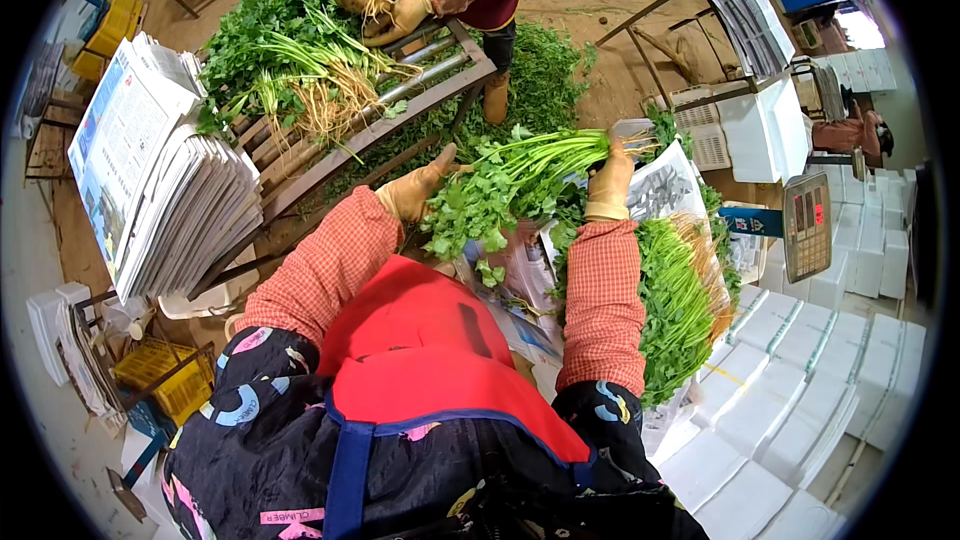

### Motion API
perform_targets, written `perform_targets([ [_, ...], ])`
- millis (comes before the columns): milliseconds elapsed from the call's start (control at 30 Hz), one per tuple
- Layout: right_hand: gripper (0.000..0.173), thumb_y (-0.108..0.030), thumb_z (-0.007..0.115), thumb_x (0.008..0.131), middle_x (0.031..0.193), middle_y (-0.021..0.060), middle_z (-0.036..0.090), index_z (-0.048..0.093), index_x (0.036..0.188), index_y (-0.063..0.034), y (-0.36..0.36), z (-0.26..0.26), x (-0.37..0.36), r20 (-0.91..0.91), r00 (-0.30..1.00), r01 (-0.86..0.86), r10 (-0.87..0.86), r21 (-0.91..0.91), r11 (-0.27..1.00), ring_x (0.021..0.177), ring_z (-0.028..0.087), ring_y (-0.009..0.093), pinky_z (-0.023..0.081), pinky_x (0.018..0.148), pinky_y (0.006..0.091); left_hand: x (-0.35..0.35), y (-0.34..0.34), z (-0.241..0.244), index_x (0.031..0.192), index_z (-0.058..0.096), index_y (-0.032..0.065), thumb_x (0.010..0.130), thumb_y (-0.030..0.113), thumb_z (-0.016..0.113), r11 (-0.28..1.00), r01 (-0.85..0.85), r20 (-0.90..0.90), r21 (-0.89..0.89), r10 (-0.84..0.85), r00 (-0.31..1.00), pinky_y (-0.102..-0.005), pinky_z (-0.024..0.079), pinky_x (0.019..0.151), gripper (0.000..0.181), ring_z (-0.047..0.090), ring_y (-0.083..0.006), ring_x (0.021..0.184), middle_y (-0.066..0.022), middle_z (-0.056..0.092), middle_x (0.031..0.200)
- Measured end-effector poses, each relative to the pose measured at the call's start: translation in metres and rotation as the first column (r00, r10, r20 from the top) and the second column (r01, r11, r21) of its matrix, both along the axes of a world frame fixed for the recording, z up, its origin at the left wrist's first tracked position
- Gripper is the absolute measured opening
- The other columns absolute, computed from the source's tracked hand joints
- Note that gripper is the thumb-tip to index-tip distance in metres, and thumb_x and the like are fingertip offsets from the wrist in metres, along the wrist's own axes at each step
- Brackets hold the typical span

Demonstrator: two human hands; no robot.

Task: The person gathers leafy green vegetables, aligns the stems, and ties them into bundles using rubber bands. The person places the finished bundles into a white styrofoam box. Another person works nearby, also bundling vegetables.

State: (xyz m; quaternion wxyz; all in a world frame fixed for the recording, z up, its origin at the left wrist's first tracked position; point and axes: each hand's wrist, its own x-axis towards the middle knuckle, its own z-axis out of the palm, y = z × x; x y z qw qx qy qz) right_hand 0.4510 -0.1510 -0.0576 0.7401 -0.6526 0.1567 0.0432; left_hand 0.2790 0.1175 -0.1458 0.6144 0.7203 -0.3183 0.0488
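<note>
My right hand, in a tan glove, grips a bunch of coriander-like greens by the stems near the roots. The bunch lies sideways, roots to the right and leaves to the left. At the leafy end is my gloved left hand, thumb raised and fingers apart; leaves partly hide its edge. To the right of my right forearm, rows of similar greens lie with roots outward on a lining of printed paper. More printed sheets show below the held bunch.
A metal-framed rack bears loose greens and a newspaper stack. Across it, a co-worker's gloved hands hold roots. A digital scale display stands right, near white foam boxes. Greens heap on the floor.
</note>
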Motion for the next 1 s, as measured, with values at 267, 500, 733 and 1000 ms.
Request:
perform_targets([
  [267,0.026,-0.025,0.057,0.092,0.085,0.0057,0.061,0.060,0.096,0.0010,-0.036,0.010,0.006,0.477,0.862,0.078,0.171,-0.458,0.885,0.071,0.048,0.013,0.043,0.066,0.0249,-0.007,0.012,0.014,0.121,0.054,0.0037,0.089,0.033,0.057,0.662,-0.182,-0.472,0.727,0.674,0.568,-0.0397,0.052,0.080,0.044,0.064,-0.0312,0.095,-0.0133,0.065,0.107],
  [500,0.029,-0.031,0.066,0.087,0.073,-0.0035,0.052,0.059,0.083,-0.0031,0.027,0.082,-0.073,0.353,0.935,-0.024,0.041,-0.051,0.998,0.068,0.041,0.007,0.037,0.060,0.0250,0.067,-0.094,0.169,0.138,0.034,0.0035,0.075,0.034,0.073,0.833,-0.381,0.109,0.402,0.369,0.923,-0.0441,0.035,0.101,0.081,0.047,-0.0388,0.119,-0.0237,0.050,0.127],
  [733,0.040,-0.045,0.062,0.086,0.069,0.0002,0.059,0.063,0.085,-0.0049,-0.094,0.099,-0.037,0.168,0.981,-0.057,0.099,-0.236,0.970,0.059,0.052,0.011,0.043,0.057,0.0252,0.120,-0.180,0.182,0.124,0.044,0.0051,0.084,0.025,0.061,0.815,-0.009,-0.218,0.580,0.166,0.962,-0.0453,0.049,0.078,0.048,0.061,-0.0419,0.091,-0.0262,0.063,0.094],
  [1000,0.047,-0.037,0.052,0.093,0.090,0.0106,0.067,0.057,0.118,0.0025,-0.236,0.073,-0.032,-0.084,0.988,0.061,-0.131,-0.567,0.822,0.061,0.060,0.012,0.045,0.050,0.0240,0.155,-0.311,0.083,0.104,0.045,-0.0098,0.091,0.008,0.034,0.657,0.141,-0.395,0.740,0.255,0.883,-0.0405,0.054,0.060,0.025,0.063,-0.0319,0.071,-0.0245,0.062,0.081],
])
